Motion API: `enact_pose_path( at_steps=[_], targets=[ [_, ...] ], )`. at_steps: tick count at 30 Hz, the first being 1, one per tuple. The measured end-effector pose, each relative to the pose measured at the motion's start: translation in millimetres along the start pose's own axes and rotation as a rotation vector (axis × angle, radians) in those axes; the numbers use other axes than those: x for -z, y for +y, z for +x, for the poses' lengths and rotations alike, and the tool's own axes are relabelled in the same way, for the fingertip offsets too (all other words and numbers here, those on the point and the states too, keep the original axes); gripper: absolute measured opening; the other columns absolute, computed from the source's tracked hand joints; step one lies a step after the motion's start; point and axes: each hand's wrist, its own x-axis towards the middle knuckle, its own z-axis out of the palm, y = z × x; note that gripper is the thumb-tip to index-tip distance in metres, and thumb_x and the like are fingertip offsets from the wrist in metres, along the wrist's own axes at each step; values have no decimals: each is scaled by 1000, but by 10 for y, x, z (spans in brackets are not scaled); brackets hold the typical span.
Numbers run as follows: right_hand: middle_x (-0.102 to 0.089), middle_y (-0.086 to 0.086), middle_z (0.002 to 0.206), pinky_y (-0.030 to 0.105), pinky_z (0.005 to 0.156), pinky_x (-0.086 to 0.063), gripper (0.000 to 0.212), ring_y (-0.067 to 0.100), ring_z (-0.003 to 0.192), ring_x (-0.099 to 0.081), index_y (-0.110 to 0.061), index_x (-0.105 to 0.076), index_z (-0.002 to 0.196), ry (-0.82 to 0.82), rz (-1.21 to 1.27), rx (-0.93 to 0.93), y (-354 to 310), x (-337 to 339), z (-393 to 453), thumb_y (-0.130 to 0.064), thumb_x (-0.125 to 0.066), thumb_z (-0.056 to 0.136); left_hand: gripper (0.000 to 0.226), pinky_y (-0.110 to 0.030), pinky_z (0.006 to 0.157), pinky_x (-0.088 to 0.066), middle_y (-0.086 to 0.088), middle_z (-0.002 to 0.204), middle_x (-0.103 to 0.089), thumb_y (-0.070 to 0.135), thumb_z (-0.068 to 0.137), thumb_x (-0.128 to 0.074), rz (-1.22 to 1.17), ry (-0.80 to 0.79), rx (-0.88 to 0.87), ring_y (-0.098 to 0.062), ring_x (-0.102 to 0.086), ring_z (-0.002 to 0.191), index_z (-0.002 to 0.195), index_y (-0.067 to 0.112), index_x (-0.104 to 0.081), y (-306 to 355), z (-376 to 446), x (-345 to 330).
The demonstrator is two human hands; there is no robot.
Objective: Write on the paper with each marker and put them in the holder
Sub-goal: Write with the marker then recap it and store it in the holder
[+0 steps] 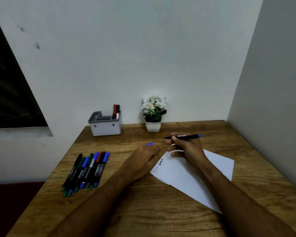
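Observation:
My right hand (186, 147) grips a black marker with a blue end (184, 136), held level above the far edge of the white paper (195, 175). The marker's bare tip points left. My left hand (146, 158) holds its blue cap (149, 144) at the fingertips, just left of the paper. Two short words are written at the paper's left corner. Several capped markers (86, 170) lie bunched on the table at the left. The grey holder (105, 124) stands at the back with a red and a black marker (116, 111) upright in its right slot.
A small white pot of white flowers (153, 115) stands at the back, right of the holder. The wooden table (143, 211) meets walls behind and on the right. Its left edge drops off beside the marker pile.

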Motion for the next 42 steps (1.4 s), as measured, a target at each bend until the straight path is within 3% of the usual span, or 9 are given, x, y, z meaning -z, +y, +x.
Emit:
enact_pose_path(
  at_steps=[2, 4, 10, 12, 16, 22, 29, 37, 42],
  targets=[
    [-78, 21, 94, 30, 51, -56, 16, 24, 65, -69, -2, -72, 112, 16, -58, 31, 43, 21, -30, -7, -65, 98, 41, -24, 115, -29, 2, 147, -51, 25, 102, -41, 21, -116, 40, -9, -42, 136, 141, 16, -52, -26, -71, -18],
    [-77, 19, 87, 29, 47, -53, 14, 22, 58, -65, 0, -73, 107, 22, -122, 72, 95, 32, -74, -6, -69, 96, 47, -15, 115, -11, 2, 157, -35, 28, 105, -39, 34, -180, 61, -8, -24, 147, 151, 16, -39, -37, -118, -41],
    [-70, 15, 69, 30, 54, -50, 11, 20, 55, -62, 2, -73, 90, 3, -335, 86, 162, 82, -150, 10, -71, 84, 52, -18, 115, -2, 0, 163, -18, 30, 106, -35, 71, -241, 64, -8, -6, 151, 155, 16, -26, -36, -130, -99],
    [-69, 21, 69, 33, 55, -50, 7, 26, 56, -61, 6, -71, 86, -31, -366, 102, 147, 82, -168, 11, -67, 84, 52, -17, 115, 1, 1, 164, -14, 30, 106, -34, 74, -246, 55, -7, -3, 151, 156, 17, -22, -44, -144, -116],
    [-70, 26, 73, 36, 57, -54, 7, 28, 58, -64, 2, -73, 88, -65, -439, 148, 157, 67, -154, 6, -67, 87, 53, -17, 117, 3, 3, 165, -11, 30, 107, -33, 92, -241, 44, -5, -1, 150, 157, 18, -19, -66, -157, -144],
    [-77, 0, 82, 19, 70, -54, 19, 7, 80, -72, -13, -80, 88, -100, -657, 207, 241, 26, -42, 2, -69, 82, 53, -14, 114, 4, 2, 164, -14, 28, 106, -35, 78, -221, 40, -7, -3, 151, 156, 18, -22, -53, -138, -131],
    [-75, -2, 75, 20, 67, -55, 9, 9, 75, -70, -13, -78, 79, -74, -760, 266, 235, -9, -45, -4, -76, 78, 53, -15, 115, 5, 4, 164, -13, 29, 106, -35, 77, -222, 37, -5, -2, 150, 157, 20, -20, -97, -140, -174],
    [-76, -1, 76, 33, 72, -58, 10, 15, 77, -72, -13, -78, 81, -107, -793, 268, 287, 13, -27, -4, -76, 79, 53, -15, 115, 5, 4, 165, -14, 30, 106, -33, 85, -217, 29, -5, -3, 151, 157, 19, -21, -121, -132, -189],
    [-75, 2, 76, 31, 71, -58, 7, 13, 77, -71, -10, -77, 79, -102, -817, 274, 274, 7, -35, -4, -75, 80, 52, -13, 112, 7, 3, 164, -14, 29, 106, -33, 91, -207, 30, -6, -4, 151, 156, 19, -21, -113, -142, -187]
  ],
)
